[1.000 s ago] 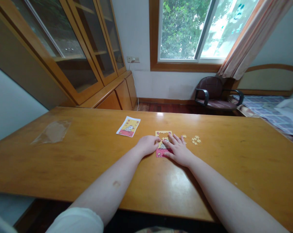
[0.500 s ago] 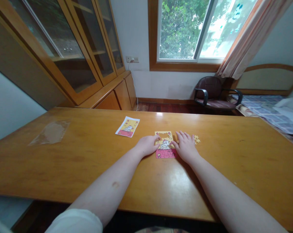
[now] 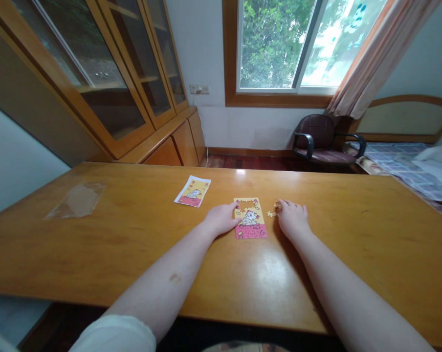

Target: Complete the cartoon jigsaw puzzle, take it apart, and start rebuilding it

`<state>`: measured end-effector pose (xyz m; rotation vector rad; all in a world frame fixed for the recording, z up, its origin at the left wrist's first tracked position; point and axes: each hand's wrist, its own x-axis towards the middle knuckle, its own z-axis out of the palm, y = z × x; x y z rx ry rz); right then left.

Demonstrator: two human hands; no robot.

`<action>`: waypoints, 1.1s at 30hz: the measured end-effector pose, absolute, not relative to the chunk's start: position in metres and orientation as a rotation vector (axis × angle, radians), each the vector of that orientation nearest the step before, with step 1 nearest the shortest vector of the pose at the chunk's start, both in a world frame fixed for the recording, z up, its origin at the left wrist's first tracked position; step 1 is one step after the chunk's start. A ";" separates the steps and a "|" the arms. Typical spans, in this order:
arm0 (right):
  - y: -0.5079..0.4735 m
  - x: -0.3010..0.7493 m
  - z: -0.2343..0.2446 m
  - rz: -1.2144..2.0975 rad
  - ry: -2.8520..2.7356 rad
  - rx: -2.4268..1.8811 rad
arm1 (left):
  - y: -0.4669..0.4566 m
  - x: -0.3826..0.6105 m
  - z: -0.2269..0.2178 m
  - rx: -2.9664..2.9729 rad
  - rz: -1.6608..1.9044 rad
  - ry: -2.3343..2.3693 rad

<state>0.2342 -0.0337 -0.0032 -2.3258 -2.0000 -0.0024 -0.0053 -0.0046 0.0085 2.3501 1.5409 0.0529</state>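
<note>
A yellow and pink jigsaw puzzle (image 3: 251,230) with a white cartoon animal lies flat on the wooden table (image 3: 133,244). There is a gap in its upper part where the table shows through. My left hand (image 3: 221,218) rests at its left edge, thumb and fingertips pressing that edge and holding it. To the puzzle's right, my right hand (image 3: 293,220) is over loose puzzle pieces (image 3: 271,214), fingers bent down and drawn together on a piece. Part of the pile is hidden beneath that hand.
A picture card (image 3: 193,191) with the same design lies beyond my left hand. Clear plastic wrapping (image 3: 77,199) is at the table's far left. Past the table are a glass-door cabinet (image 3: 133,73), an armchair (image 3: 316,139) and a bed (image 3: 408,168).
My right hand has moved right, off the puzzle's right edge to the loose pieces, and its spread fingers have drawn in. My left hand has stayed at the puzzle's left edge.
</note>
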 end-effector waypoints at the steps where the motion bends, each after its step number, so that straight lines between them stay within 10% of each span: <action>1: -0.035 0.236 0.000 -0.017 -2.001 -2.356 | -0.004 -0.005 0.008 2.353 0.055 1.535; 33: -0.040 0.229 0.010 0.180 -2.156 -2.433 | -0.008 -0.004 0.014 2.327 0.134 1.525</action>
